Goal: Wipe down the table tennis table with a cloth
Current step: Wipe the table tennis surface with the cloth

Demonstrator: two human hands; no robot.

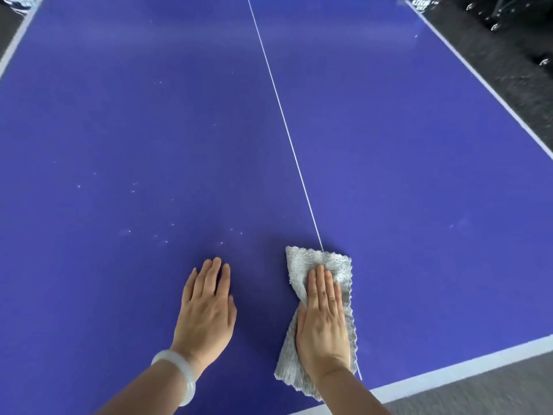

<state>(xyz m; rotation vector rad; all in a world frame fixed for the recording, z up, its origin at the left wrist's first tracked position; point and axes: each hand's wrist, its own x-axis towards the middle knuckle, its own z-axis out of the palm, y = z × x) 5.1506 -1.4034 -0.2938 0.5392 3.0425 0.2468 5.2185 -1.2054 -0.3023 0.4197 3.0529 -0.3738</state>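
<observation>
Blue table tennis table (119,130) fills nearly the whole view, seen from its near end. A white border stripe (18,37) runs along the far left edge.

Left half of the surface: scattered pale specks (133,190), most of them between the middle and the near part, some just beyond the left hand.

Left hand (206,313): palm down, flat on the bare table near the near end, left of centre. Fingers straight and close together, pointing away toward the far end. It holds nothing. A pale, glassy bracelet (182,372) sits on that wrist.

Thin white centre line (287,130) runs from the far end toward the near end, slanting right as it comes closer, and passes under the cloth.

Grey fluffy cloth (314,259): lies on the table just right of the left hand, apart from it, bunched lengthwise over the centre line. Its far end is wider; its near end reaches close to the table's near edge.

Right hand (324,327): palm down on top of the cloth, fingers straight and together, pressing it flat against the surface.

Right of the cloth: plain blue surface with a faint smudge (457,224). A broad white band (478,362) marks the near edge. Grey floor (484,393) shows beyond it. At the far right, dark objects with small wheels (495,26) stand on the floor, too blurred to identify.
</observation>
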